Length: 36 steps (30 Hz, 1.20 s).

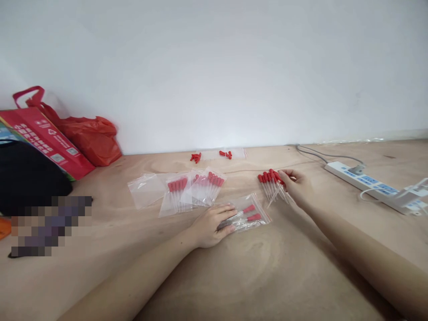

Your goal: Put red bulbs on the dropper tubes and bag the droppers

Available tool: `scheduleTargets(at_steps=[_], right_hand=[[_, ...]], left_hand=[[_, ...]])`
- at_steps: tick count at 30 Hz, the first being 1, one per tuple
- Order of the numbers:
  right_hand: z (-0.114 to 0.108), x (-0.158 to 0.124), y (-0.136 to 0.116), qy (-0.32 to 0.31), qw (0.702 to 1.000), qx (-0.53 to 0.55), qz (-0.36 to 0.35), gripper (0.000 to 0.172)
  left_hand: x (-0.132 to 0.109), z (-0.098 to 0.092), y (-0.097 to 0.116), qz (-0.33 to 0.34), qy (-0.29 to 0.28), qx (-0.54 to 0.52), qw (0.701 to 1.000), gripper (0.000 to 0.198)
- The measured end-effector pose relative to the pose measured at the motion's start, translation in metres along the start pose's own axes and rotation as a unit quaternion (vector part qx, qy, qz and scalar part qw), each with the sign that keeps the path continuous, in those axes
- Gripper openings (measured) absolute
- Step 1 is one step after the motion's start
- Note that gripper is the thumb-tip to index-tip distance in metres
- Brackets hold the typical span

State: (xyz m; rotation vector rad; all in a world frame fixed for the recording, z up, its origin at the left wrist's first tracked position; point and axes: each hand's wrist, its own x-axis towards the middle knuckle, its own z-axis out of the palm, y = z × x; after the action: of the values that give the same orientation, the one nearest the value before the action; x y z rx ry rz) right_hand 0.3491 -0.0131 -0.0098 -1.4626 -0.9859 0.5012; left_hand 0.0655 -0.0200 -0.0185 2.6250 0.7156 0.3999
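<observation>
My left hand is closed on the left end of a clear zip bag, which lies on the table with red-topped droppers inside. At the right, my right hand pinches a red dropper top at the edge of a loose pile of red-topped droppers. Filled clear bags overlap left of centre, holding several more droppers. Beside them lies a flat, empty-looking clear bag.
Loose red caps and a clear bag lie near the wall. A white power strip with cables is on the right. Red bags, a black item and a blurred-out object occupy the left.
</observation>
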Motion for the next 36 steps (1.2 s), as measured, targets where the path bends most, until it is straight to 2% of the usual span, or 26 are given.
scheduleTargets(at_steps=[4,9,20,23,26,30,33,36], right_hand=[[0.007,-0.016,0.011,0.037,0.995,0.088,0.019,0.036],[0.008,-0.016,0.009,0.08,0.991,0.105,0.021,0.036],[0.018,-0.029,0.02,0.008,0.992,0.122,0.041,0.038],[0.021,-0.038,0.017,-0.04,0.984,0.158,0.067,0.037],[0.022,-0.048,0.01,-0.112,0.973,0.177,0.092,0.039],[0.02,-0.055,0.004,-0.205,0.965,0.123,0.107,0.035],[0.019,-0.058,0.001,-0.292,0.947,0.081,0.103,0.028],[0.019,-0.058,0.001,-0.334,0.937,0.054,0.09,0.025]], left_hand=[[0.0,0.0,0.0,0.0,0.001,-0.003,1.0,0.039],[0.001,0.0,0.001,-0.007,0.005,-0.009,1.0,0.038],[0.001,0.0,-0.002,-0.012,-0.009,-0.04,0.999,0.032],[0.001,0.0,-0.002,-0.018,-0.01,-0.04,0.999,0.036],[0.001,-0.001,0.0,-0.03,0.001,-0.038,0.999,0.049],[0.0,-0.002,0.002,-0.046,0.007,-0.039,0.998,0.054],[0.0,-0.002,0.003,-0.038,0.011,-0.038,0.998,0.053],[0.001,-0.003,0.003,-0.032,0.013,-0.039,0.999,0.053]])
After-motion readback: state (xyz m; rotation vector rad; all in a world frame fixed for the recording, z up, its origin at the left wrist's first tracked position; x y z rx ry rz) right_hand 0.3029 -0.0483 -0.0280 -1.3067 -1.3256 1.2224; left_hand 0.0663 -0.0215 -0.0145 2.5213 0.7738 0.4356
